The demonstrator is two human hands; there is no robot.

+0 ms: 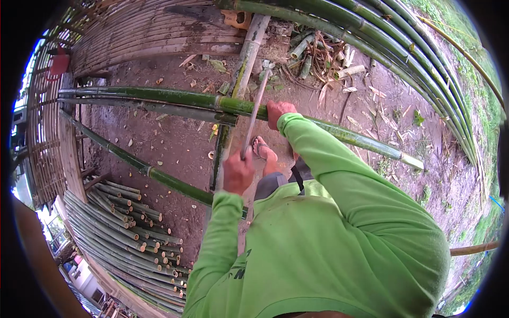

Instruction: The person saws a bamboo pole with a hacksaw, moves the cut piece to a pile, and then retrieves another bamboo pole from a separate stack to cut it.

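My right hand [280, 113] is closed around a long green bamboo pole [180, 96], which runs across in front of me and ends pale at the right. My left hand [238, 171] is wrapped around the near end of a long, thin, blade-like tool [257, 100]. That tool points away from me and crosses over the pole just left of my right hand. Under the pole lies a bamboo crosspiece [246, 66]. A shorter, dull bamboo length [175, 111] lies along the pole's near side.
Another green bamboo pole [151, 172] slants at the left. Stacked cut bamboo [127, 233] fills the lower left. Long green poles [392, 45] curve along the upper right. A handsaw [236, 19] rests on the slatted bamboo platform [159, 40]. Offcuts [347, 71] litter the ground.
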